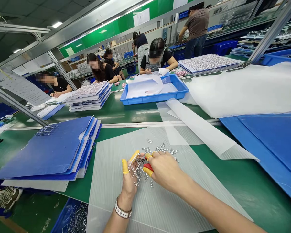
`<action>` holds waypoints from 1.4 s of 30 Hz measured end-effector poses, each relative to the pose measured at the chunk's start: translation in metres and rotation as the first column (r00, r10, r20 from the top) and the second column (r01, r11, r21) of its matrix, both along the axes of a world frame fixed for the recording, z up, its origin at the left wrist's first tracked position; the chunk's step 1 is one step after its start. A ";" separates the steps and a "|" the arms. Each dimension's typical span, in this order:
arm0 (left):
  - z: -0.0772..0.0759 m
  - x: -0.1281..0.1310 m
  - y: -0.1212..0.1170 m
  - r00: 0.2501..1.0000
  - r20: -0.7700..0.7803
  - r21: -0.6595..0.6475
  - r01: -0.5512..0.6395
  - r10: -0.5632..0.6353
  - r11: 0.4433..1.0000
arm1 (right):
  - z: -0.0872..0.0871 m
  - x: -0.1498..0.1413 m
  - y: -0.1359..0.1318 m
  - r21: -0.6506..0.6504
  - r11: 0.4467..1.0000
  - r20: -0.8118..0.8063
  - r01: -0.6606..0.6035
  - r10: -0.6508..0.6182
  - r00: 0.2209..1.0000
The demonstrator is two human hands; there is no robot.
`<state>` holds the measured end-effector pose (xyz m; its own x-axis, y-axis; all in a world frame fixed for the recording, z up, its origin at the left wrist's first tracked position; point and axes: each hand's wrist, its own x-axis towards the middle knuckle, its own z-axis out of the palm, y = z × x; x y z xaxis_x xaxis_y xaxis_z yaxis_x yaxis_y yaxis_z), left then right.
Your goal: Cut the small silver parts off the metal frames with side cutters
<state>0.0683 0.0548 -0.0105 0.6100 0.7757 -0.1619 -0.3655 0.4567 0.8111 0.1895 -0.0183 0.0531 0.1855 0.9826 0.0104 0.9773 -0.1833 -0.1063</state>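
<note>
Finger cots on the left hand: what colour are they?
The finger cots are yellow, best seen in the head view.

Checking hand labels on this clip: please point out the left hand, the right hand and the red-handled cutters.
Left hand (pixel 129 183): head view, middle of the hand.
Right hand (pixel 163 171): head view, middle of the hand.
Red-handled cutters (pixel 147 167): head view, on the red handle.

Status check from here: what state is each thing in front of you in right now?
Left hand: yellow finger cots on, gripping metal parts frame
Right hand: closed on red-handled cutters
Loose metal pieces: scattered on corrugated plastic sheet
Blue folders: stacked
Blue tray: lined with white sheet
</note>
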 end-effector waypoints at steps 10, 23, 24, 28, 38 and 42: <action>-0.004 -0.001 -0.001 1.000 -0.012 0.050 -0.005 0.006 0.999 | 0.000 0.001 0.002 -0.012 1.000 0.012 -0.006 0.006 1.000; 0.002 -0.002 0.007 1.000 0.008 -0.116 -0.010 0.011 0.993 | -0.001 0.004 0.002 -0.004 1.000 -0.036 0.013 -0.013 0.999; 0.001 -0.001 0.007 1.000 0.012 -0.113 -0.010 0.012 0.994 | -0.001 0.003 0.003 0.006 1.000 -0.035 0.010 -0.010 0.999; -0.004 -0.002 0.007 0.999 0.032 -0.103 -0.016 0.019 0.995 | -0.001 0.001 0.004 0.015 1.000 -0.037 0.012 -0.012 0.999; -0.002 -0.002 0.004 1.000 0.025 -0.041 0.002 -0.001 0.999 | 0.004 0.000 0.004 -0.018 1.000 -0.054 0.014 -0.015 0.998; -0.002 -0.001 0.002 1.000 0.010 -0.024 0.000 0.000 1.000 | 0.004 0.000 0.004 -0.036 0.999 -0.035 0.012 -0.013 0.999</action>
<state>0.0669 0.0570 -0.0129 0.6116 0.7716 -0.1747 -0.3733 0.4762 0.7962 0.1893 -0.0138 0.0570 0.1976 0.9798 -0.0313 0.9706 -0.2001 -0.1337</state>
